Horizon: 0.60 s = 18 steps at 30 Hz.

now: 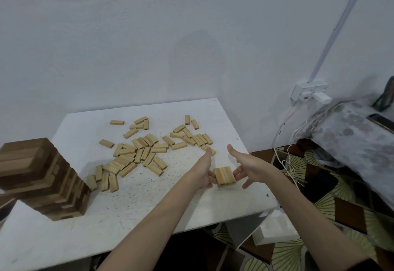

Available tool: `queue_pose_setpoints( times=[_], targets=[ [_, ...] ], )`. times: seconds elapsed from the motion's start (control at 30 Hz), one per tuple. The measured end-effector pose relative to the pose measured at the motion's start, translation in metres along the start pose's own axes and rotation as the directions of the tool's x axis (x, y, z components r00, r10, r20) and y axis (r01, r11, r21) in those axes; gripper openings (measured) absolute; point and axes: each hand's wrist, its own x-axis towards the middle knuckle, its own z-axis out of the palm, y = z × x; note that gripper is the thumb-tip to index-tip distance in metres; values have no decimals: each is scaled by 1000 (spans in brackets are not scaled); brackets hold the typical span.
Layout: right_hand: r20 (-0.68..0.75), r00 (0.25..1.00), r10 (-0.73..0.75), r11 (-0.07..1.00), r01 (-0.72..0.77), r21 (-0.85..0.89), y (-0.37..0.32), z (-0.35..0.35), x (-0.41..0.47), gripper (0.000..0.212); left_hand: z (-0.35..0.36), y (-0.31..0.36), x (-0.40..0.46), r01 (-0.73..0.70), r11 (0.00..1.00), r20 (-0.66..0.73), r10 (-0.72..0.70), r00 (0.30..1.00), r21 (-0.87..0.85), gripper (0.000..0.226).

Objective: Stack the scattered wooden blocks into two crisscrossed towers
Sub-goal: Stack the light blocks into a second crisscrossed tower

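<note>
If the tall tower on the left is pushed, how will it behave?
The tower is tall and narrow with slightly uneven layers, so it would probably tip or shed blocks rather than slide. Its blocks look like loose, rigid wood, so a fall would likely scatter them across the table.

A white tabletop (132,211) stands against pale walls (128,47), a wall socket (310,91) to its right above patterned flooring (332,194).

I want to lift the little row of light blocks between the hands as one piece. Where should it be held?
Hold the row of blocks by its two outer long sides, left hand and right hand pressing inward from either side. The blocks lie loose, side by side, so probably only a sideways squeeze keeps them together.
</note>
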Motion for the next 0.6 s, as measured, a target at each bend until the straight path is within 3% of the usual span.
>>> queue_pose_setpoints(
  times=[0.6],
  targets=[
    [-17,1000,-18,1000,18,-16,0,0,1,86,4,1,0,-14,1000,1,14,1000,5,77]
  ],
)
